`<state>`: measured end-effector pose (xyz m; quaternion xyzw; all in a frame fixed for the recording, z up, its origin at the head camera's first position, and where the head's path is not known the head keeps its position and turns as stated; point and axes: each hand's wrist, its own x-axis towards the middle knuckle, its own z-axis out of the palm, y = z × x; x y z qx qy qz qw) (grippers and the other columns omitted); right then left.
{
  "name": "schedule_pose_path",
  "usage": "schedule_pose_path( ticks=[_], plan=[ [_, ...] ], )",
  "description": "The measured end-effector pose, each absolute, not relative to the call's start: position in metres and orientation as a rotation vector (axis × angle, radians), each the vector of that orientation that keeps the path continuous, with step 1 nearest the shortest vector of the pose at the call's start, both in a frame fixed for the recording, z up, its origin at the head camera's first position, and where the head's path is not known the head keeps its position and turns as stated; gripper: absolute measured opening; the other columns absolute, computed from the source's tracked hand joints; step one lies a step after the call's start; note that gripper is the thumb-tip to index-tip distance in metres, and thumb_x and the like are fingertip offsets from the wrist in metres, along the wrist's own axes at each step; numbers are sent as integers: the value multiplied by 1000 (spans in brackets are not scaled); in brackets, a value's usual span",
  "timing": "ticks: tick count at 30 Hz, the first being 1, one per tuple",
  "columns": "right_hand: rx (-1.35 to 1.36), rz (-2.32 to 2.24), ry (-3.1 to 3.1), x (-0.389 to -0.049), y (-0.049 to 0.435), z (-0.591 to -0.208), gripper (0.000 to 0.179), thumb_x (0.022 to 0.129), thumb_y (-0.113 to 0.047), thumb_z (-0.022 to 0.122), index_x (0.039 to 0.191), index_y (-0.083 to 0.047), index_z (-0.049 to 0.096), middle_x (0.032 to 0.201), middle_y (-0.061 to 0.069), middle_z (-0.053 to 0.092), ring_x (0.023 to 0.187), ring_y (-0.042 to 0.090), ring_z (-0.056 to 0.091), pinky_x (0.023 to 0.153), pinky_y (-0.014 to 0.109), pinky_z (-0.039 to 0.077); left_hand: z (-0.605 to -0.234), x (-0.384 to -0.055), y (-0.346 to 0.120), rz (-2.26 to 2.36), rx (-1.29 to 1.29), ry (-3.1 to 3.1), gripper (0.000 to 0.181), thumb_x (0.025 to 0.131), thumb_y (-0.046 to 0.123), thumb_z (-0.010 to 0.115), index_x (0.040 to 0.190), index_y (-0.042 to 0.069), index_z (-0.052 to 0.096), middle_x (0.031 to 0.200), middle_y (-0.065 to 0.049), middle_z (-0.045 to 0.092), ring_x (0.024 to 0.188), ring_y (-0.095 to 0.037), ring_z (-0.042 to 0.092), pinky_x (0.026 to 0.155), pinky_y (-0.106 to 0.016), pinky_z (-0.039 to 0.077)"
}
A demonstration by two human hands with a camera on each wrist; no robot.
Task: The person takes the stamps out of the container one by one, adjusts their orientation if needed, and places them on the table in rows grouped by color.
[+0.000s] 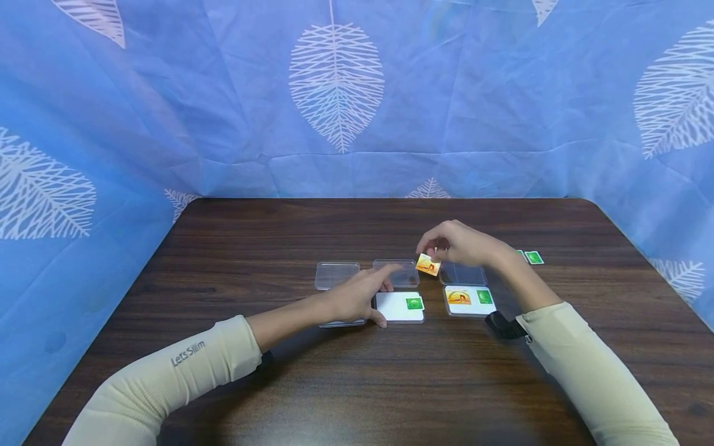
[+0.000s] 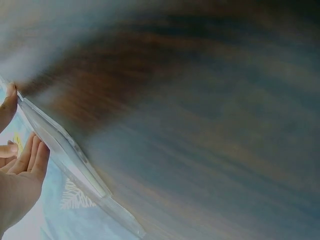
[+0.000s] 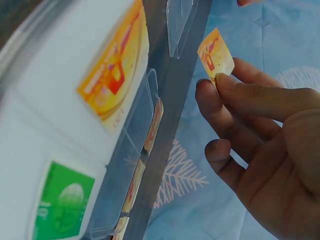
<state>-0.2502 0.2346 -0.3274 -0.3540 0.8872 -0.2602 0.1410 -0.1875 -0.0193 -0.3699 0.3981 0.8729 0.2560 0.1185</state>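
Observation:
Between thumb and fingers, my right hand pinches a small orange-and-yellow stamp, raised near the lid of the right clear case. My left hand grips the left end of the middle clear plastic case, thumb at its near edge and bent fingers at the far edge. Its index finger stretches over the open lid. In that case lies a white card with a green stamp at its right side. The right case's white card carries an orange stamp and a green stamp.
A third clear case stands open at the left, its lower half partly behind my left forearm. Beyond my right wrist lies another green stamp. Several orange stamps appear behind the right case's lid. The table is dark wood.

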Motion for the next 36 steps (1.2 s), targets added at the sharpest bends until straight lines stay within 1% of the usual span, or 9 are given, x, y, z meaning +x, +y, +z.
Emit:
schedule_pose_path(
  ticks=[4, 8, 11, 15, 19, 24, 26, 29, 36],
  plan=[
    [-999, -761, 2561, -254, 233, -328, 21, 89, 7, 58, 105, -2, 68, 79, 4, 59, 66, 19, 55, 57, 29, 47, -371, -187, -20, 750, 1171, 2555, 100, 68, 21, 86, 146, 6, 26, 112, -7, 60, 106, -17, 56, 92, -29, 45],
    [-955, -768, 2565, -257, 232, -329, 23, 88, 9, 57, 106, -2, 67, 79, 5, 58, 67, 23, 59, 59, 31, 51, -371, -187, -20, 755, 1162, 2556, 100, 67, 21, 86, 146, 7, 26, 112, -7, 60, 106, -17, 56, 92, -29, 45],
    [-923, -766, 2566, -260, 232, -328, 25, 87, 11, 55, 106, -2, 66, 78, 6, 58, 67, 28, 60, 56, 32, 51, -370, -187, -19, 757, 1163, 2557, 99, 68, 21, 85, 146, 7, 27, 112, -6, 61, 105, -17, 57, 91, -29, 45],
    [-921, -769, 2559, -264, 232, -328, 27, 86, 13, 52, 106, 0, 65, 78, 7, 58, 65, 31, 60, 55, 35, 50, -370, -187, -20, 757, 1161, 2559, 98, 67, 21, 86, 146, 6, 28, 112, -6, 61, 104, -16, 57, 91, -28, 45],
    [-959, -744, 2567, -269, 232, -328, 26, 85, 15, 53, 104, 1, 65, 77, 7, 58, 62, 29, 60, 57, 35, 50, -370, -188, -20, 759, 1154, 2556, 98, 68, 21, 85, 146, 7, 28, 112, -5, 61, 104, -16, 57, 90, -28, 45],
    [-1010, -672, 2614, -276, 230, -330, 26, 85, 14, 54, 100, -3, 66, 77, 6, 59, 62, 19, 53, 61, 32, 45, -371, -188, -20, 760, 1151, 2552, 98, 68, 21, 85, 146, 8, 28, 112, -6, 61, 104, -17, 57, 90, -29, 46],
    [-1016, -659, 2626, -278, 228, -331, 25, 86, 13, 54, 99, -3, 66, 78, 6, 58, 63, 16, 51, 62, 33, 44, -371, -188, -20, 761, 1153, 2550, 97, 68, 21, 85, 146, 8, 28, 112, -6, 61, 104, -16, 57, 90, -29, 46],
    [-1012, -657, 2630, -282, 227, -332, 24, 87, 12, 54, 99, -4, 67, 78, 6, 58, 64, 16, 51, 61, 33, 45, -371, -188, -20, 761, 1155, 2550, 97, 68, 21, 85, 146, 8, 28, 112, -6, 61, 104, -16, 57, 90, -29, 46],
    [-958, -690, 2603, -288, 223, -334, 25, 88, 13, 51, 100, -4, 66, 78, 8, 58, 65, 22, 56, 59, 32, 49, -371, -188, -21, 747, 1167, 2562, 97, 68, 21, 85, 146, 8, 29, 111, -6, 61, 104, -17, 57, 90, -30, 46]
  ],
)
